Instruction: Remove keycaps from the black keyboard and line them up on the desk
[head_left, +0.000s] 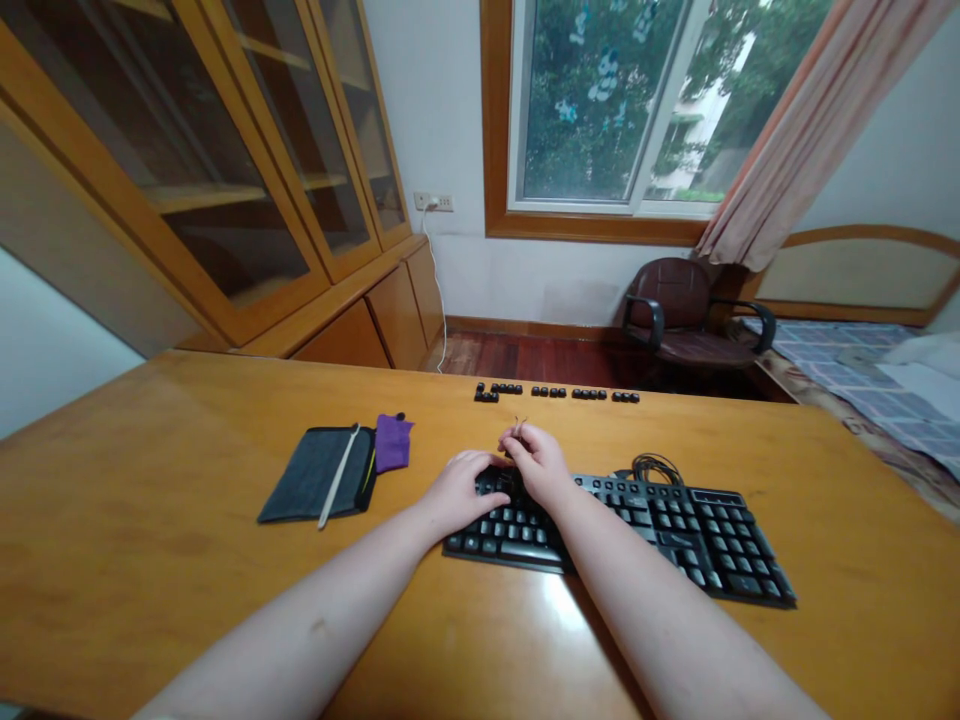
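Observation:
A black keyboard point(517, 548) lies on the wooden desk, its upper left part bare of some keys. My left hand point(466, 488) grips that left end, thumb over the keys and fingers along the far side. Above the same part, my right hand point(541, 465) is closed in a pinch on a small wire keycap puller point(519, 424), whose thin prongs stick up past the fingertips. Whether a keycap is caught in it is hidden by the fingers. Beyond the hands, several loose black keycaps point(549, 392) stand in small groups along the desk's far edge.
Left of the keyboard lie a dark grey pouch point(300, 480), a pale thin stick point(339, 477) across it, and a purple cloth point(393, 443). A coiled black cable point(657, 468) sits behind the keyboard. Past the desk point(150, 560) stand a glass-door cabinet point(300, 150) and a chair point(671, 300).

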